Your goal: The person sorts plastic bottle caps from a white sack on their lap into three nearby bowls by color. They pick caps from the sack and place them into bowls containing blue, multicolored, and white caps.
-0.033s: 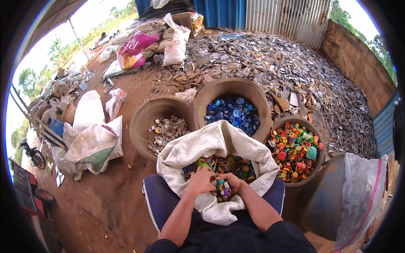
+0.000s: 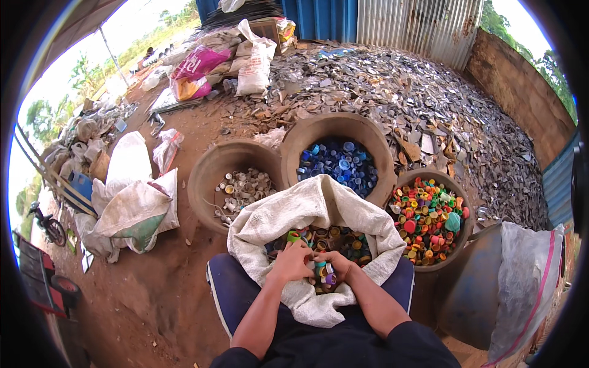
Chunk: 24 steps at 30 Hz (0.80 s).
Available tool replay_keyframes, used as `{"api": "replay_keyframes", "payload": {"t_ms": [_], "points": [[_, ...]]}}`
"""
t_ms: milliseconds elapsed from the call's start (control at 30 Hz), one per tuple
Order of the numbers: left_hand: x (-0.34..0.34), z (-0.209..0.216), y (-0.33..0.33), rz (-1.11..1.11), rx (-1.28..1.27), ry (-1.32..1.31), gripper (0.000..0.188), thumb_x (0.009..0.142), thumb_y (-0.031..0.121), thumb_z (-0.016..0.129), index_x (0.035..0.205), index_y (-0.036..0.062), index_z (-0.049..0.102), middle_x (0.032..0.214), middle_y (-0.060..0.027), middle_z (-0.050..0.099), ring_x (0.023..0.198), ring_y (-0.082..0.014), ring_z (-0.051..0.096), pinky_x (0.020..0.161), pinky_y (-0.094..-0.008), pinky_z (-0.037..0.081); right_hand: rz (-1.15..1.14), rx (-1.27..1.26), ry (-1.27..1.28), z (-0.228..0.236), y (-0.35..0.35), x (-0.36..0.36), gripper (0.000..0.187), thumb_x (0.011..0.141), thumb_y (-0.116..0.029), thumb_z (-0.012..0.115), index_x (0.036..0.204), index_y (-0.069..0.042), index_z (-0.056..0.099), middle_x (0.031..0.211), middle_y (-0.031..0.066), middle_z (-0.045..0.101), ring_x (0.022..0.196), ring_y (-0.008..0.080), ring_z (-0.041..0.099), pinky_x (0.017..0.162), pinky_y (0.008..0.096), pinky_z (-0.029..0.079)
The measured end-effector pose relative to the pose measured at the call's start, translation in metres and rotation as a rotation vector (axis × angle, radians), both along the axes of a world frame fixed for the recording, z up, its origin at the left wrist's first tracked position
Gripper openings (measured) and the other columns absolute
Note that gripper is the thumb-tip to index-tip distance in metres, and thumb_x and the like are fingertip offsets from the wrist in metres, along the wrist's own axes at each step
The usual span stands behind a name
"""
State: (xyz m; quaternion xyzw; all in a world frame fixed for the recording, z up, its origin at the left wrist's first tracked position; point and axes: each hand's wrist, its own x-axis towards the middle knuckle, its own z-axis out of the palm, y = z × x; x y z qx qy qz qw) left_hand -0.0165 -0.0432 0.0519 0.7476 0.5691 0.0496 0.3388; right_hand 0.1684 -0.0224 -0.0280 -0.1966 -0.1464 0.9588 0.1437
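left hand (image 2: 293,261) + right hand (image 2: 339,265) in woven sack (image 2: 257,214), fingers half-curled, can't tell on what; bottle caps (image 2: 331,279) look light, stiff, pinch rims imo

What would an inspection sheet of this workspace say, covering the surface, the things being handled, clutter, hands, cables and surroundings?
Surface: reddish-brown earth ground.
Things handled: white woven sack, mouth open, holding mixed caps.
Nearby tubs: left tub with mostly pale caps; middle tub with blue caps; right tub with multicoloured caps.
Clutter: crumpled sacks at left; broad spread of shards behind the tubs.
Hands: left hand and right hand among the mixed caps; exact grip unclear.
Cables: nothing seen.
Surroundings: corrugated sheeting at the back; barrel at right.
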Motion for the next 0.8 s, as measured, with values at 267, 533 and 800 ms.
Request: {"api": "replay_keyframes", "payload": {"t_ms": [267,533,800], "points": [[-0.009,-0.007,0.008,0.088,0.114,-0.581,0.043,0.057,0.018,0.087,0.091,0.0065,0.061,0.113,-0.0066,0.052,0.104,-0.0216,0.052,0.087,-0.0355,0.045,-0.021,-0.058,0.344,0.012,0.001,0.004,0.054,0.082,-0.024,0.055,0.131,-0.008,0.04,0.1,0.019,0.061,0.078,0.0356,0.064,0.046,0.0366,0.055],[0.006,-0.003,0.004,0.391,-0.132,-1.154,0.034,0.074,-0.006,0.065,0.105,0.0022,0.054,0.098,-0.0028,0.056,0.086,-0.0086,0.054,0.07,-0.023,0.048,-0.245,0.038,-0.001,0.013,0.005,-0.003,0.029,0.085,-0.023,0.053,0.11,-0.008,0.051,0.095,0.0117,0.06,0.065,0.0253,0.063,0.042,0.034,0.052],[0.043,-0.005,-0.016,0.263,0.355,-0.208,0.027,0.075,0.022,0.07,0.093,0.0024,0.067,0.08,-0.0167,0.066,0.075,-0.0296,0.065,0.069,-0.0367,0.05,-0.716,0.124,-0.353,0.004,0.002,-0.023,0.014,0.084,-0.011,0.052,0.098,-0.007,0.054,0.088,0.0072,0.057,0.083,0.0196,0.056,0.074,0.0347,0.048]]}}
